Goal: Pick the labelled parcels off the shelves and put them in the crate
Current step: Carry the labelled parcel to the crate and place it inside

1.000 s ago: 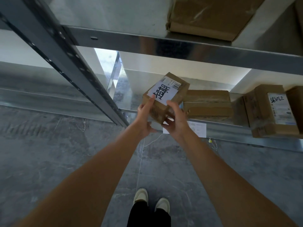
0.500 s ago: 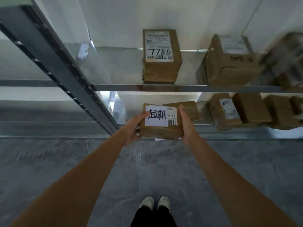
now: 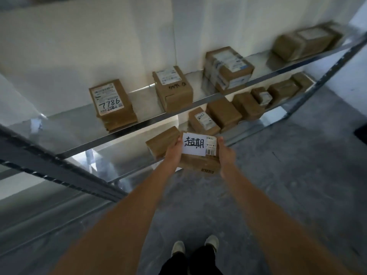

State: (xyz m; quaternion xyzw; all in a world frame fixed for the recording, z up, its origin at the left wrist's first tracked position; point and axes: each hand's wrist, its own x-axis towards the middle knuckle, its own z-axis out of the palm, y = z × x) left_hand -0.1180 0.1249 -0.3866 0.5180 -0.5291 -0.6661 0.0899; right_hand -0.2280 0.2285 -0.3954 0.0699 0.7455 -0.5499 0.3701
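Both hands (image 3: pixel 200 153) grip labelled parcel (image 3: pixel 198 155) over grey concrete floor (image 3: pixel 278 195), by metal shelves (image 3: pixel 139 124).

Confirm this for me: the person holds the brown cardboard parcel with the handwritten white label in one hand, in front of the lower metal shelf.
Not one hand: the head view shows both the left hand and right hand gripping the brown cardboard parcel with the handwritten white label, in front of the lower metal shelf.

Storeroom — metal shelves (image 3: pixel 178 114) (labelled parcels (image 3: pixel 113 105)), concrete floor (image 3: pixel 278 185).
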